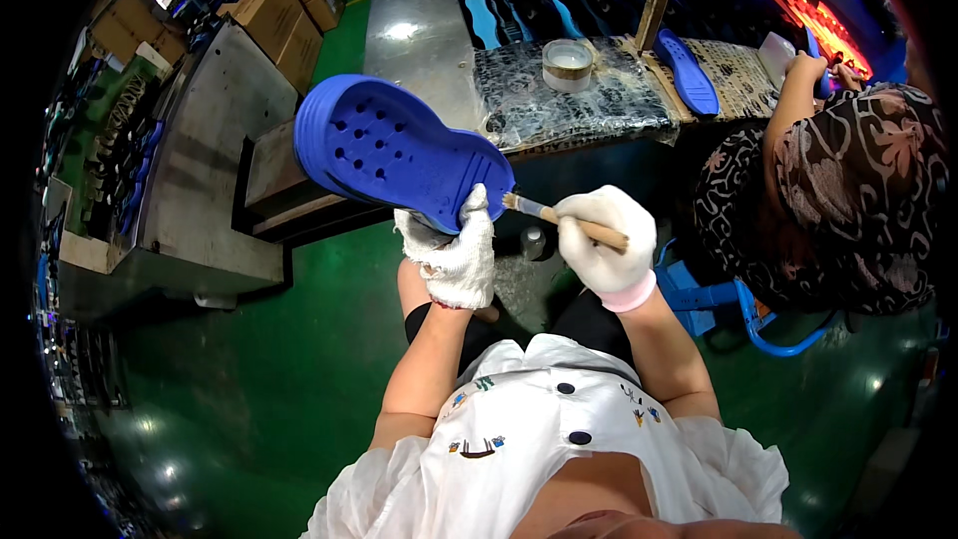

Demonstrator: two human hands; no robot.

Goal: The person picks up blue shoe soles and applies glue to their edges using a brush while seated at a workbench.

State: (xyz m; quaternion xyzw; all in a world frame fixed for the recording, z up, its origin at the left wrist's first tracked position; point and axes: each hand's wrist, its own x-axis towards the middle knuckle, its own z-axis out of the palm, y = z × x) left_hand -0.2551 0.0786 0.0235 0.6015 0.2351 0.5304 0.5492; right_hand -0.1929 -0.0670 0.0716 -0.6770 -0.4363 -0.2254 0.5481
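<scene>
The person's left hand [454,255], in a white cotton glove, holds a blue clog shoe [394,150] up in the air above the green floor [249,379], well in front of the body; the gloved fingers [477,212] are curled and pressed against the shoe's near end, pinching it from below and behind, so the perforated surface faces the camera and the rest of the shoe slants away to the upper left. The right hand [607,240], also gloved in white, is closed around the wooden handle of a small brush [559,217], its fingers wrapped tight on the handle, and the bristle tip touches the shoe's edge just beside the left thumb. Beyond the hands stands the desk [419,30], with a roll of tape [568,64] near its front edge on a plastic-wrapped patterned sheet [569,105]. A blue insole [687,72] lies toward the desk's right end. At the right a co-worker [848,200] in a dark patterned garment sits at that end. Cardboard boxes [284,15] are stacked beyond the desk's left edge.
</scene>
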